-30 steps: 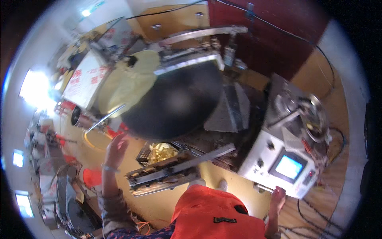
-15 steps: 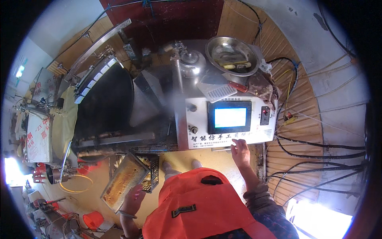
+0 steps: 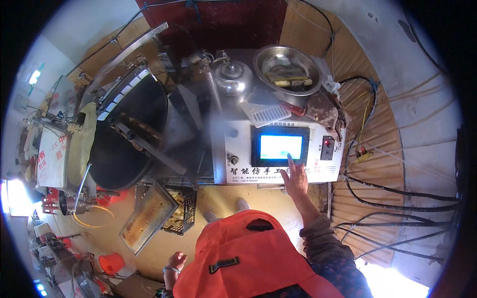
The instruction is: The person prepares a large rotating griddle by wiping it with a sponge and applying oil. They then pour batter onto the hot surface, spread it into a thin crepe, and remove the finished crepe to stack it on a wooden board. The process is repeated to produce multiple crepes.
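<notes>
My right hand (image 3: pixel 296 179) reaches up to the control panel (image 3: pixel 218 161), its index finger stretched out against the lower part of the lit screen (image 3: pixel 279 147). Nothing is held in it. My left hand (image 3: pixel 176 260) hangs low beside my red apron (image 3: pixel 248 253), empty, its fingers curled in. Ahead of that hand, a metal tray (image 3: pixel 149 217) with a browned, crumb-strewn bottom lies tilted. It partly covers a black plastic crate (image 3: pixel 189 206) with pale pieces inside.
A round black griddle (image 3: pixel 112 149) with a metal arm (image 3: pixel 154 155) across it stands left. On the counter are a kettle (image 3: pixel 232 74), a steel bowl (image 3: pixel 288 69), a slotted scraper (image 3: pixel 268 115) and a brown cloth (image 3: pixel 323 111). Black cables (image 3: pixel 397 198) run along the right wall.
My right hand has risen from below the panel to the screen. My left hand has drawn back from the tray. The metal arm has swung from the griddle's front edge across its middle.
</notes>
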Tool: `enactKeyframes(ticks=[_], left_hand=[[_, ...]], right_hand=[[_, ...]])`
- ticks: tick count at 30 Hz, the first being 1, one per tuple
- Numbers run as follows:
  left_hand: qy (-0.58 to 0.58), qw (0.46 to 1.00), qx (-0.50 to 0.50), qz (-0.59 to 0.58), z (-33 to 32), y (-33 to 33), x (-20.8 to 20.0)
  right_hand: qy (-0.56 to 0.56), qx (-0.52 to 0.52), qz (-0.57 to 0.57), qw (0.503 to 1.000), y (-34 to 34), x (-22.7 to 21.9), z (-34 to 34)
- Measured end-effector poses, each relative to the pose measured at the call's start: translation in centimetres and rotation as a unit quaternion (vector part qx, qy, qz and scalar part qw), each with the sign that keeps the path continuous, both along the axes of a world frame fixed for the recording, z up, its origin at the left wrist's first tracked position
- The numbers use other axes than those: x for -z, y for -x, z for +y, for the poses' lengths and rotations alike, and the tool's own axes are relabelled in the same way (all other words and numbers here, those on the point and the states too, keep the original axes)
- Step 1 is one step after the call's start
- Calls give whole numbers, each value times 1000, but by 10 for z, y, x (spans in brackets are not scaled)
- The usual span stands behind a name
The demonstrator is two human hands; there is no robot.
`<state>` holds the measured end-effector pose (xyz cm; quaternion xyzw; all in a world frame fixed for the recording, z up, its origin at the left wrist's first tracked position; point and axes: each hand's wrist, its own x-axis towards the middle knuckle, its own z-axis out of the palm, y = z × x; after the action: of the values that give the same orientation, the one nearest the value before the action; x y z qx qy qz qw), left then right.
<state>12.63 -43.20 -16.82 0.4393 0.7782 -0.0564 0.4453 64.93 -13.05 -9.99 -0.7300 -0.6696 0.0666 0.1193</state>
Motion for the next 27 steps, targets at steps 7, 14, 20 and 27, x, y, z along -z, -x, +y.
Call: enactKeyframes(ticks=[7,14,20,27], left_hand=[[-91,972,-171,-132,-40,18,35],[-49,997,-40,-37,-116,66,154],[-66,986,-144,-40,-149,76,162],[-23,982,-170,-84,-137,69,121]], right_hand=[[7,22,-11,1000,10,0,0],[-6,32,30,999,19,2,-5],[-7,55,30,998,25,4,-5],[51,108,55,991,21,-1,-9]])
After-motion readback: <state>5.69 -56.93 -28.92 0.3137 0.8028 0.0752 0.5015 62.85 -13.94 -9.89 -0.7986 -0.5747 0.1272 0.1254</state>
